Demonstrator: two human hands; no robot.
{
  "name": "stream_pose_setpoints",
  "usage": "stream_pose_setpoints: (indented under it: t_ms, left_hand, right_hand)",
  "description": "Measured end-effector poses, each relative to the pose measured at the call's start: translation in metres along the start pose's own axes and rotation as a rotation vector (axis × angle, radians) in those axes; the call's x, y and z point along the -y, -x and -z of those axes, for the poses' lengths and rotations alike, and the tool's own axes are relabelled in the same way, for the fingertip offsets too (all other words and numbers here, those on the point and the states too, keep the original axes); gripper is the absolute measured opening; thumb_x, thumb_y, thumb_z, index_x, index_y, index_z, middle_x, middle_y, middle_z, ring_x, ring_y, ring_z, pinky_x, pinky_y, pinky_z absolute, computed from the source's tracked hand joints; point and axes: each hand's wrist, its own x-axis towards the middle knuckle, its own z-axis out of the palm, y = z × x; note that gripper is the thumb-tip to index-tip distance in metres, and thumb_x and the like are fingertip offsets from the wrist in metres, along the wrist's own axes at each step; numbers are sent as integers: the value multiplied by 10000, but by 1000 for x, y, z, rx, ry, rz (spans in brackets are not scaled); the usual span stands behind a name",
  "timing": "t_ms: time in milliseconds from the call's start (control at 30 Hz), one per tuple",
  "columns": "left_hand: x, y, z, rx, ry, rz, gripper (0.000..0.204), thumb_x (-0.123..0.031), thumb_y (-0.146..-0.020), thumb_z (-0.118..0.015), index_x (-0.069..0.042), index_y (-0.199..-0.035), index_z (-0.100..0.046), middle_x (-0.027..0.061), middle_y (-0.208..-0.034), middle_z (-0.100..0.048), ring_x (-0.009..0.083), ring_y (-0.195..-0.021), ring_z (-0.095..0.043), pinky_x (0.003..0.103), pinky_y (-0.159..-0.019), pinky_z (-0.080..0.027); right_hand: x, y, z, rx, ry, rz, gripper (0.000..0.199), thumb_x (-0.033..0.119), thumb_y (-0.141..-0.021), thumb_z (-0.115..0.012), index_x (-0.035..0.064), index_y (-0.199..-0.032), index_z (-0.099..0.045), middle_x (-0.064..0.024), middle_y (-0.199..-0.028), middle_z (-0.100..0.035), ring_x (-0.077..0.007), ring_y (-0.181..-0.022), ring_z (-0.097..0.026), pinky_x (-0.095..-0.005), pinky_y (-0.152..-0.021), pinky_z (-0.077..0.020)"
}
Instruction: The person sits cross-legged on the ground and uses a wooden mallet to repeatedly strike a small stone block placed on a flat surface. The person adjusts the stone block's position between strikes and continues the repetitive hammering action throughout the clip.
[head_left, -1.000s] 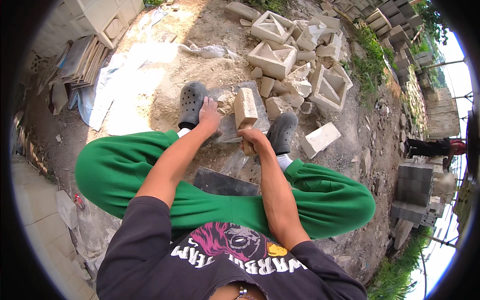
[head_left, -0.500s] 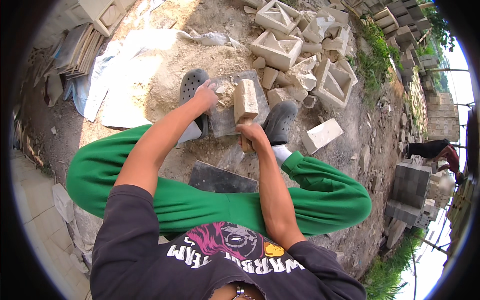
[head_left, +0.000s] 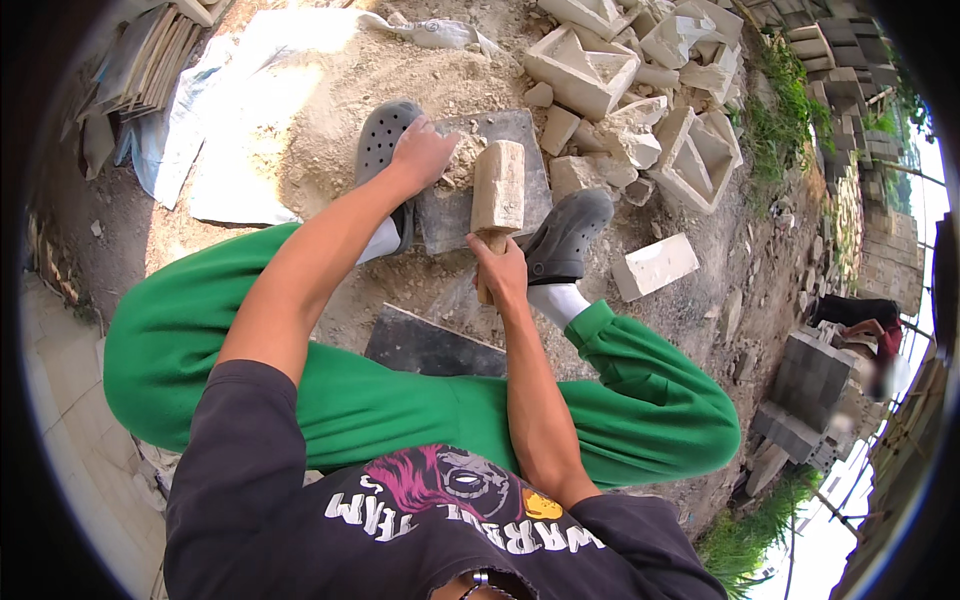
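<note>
So the person is sitting on the ground in green trousers with knees spread wide, grey clogs planted either side of a flat dark slab lying in the dirt. The right hand is wrapped tight around the wooden handle of a mallet, whose chunky pale wooden head stands upright over the slab, just at 12 o'clock from that fist. The left hand is at about 10 o'clock from the mallet, palm down with fingers curled over a small heap of crumbled stone on the slab, resting on it rather than gripping anything. The left clog sits right beside that hand, the right clog at 3 o'clock from the mallet handle. A loose pale block lies further out at 3 o'clock, and hollow stone moulds are piled at 12 to 1 o'clock. A second dark slab lies between the legs at 6 o'clock.
</note>
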Motion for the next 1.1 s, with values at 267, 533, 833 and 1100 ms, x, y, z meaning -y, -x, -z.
stream_pose_setpoints:
  t_ms: [267, 533, 833, 1100]
  left_hand:
    - [7, 14, -4, -56, 56, -26, 217, -286, -880, -679, -169, -1062, -694, 62, -943, -738, 223, -1133, -636, 472, -1208, -235]
    - [-17, 24, 4, -49, 65, 173, 175, -242, -904, -640, -174, -820, -778, 77, -962, -744, 189, -1217, -598, 482, -1252, -126]
    - [-21, 23, 2, -50, 98, 214, 132, -157, -822, -664, -198, -766, -776, 64, -935, -746, 177, -1183, -610, 472, -1254, -128]
    - [-22, 21, 4, -2, 97, 237, 180, -123, -828, -632, -204, -763, -778, 72, -980, -746, 166, -1186, -609, 463, -1257, -114]
  right_hand:
    - [-19, -33, -22, -244, 88, 287, 433, 385, -816, -779, -10, -931, -642, -84, -687, -664, -169, -557, -635, -333, -551, -501]
    - [5, -53, -15, -88, 213, 115, 428, 327, -730, -747, -28, -959, -682, -202, -847, -724, -334, -773, -703, -407, -742, -534]
    - [4, -63, -19, -62, 339, 99, 329, 256, -743, -731, -22, -909, -672, -168, -722, -699, -304, -676, -704, -407, -664, -536]
    - [19, -56, -8, -48, 152, 88, 342, 264, -740, -725, -51, -864, -677, -119, -671, -676, -212, -561, -636, -361, -590, -508]
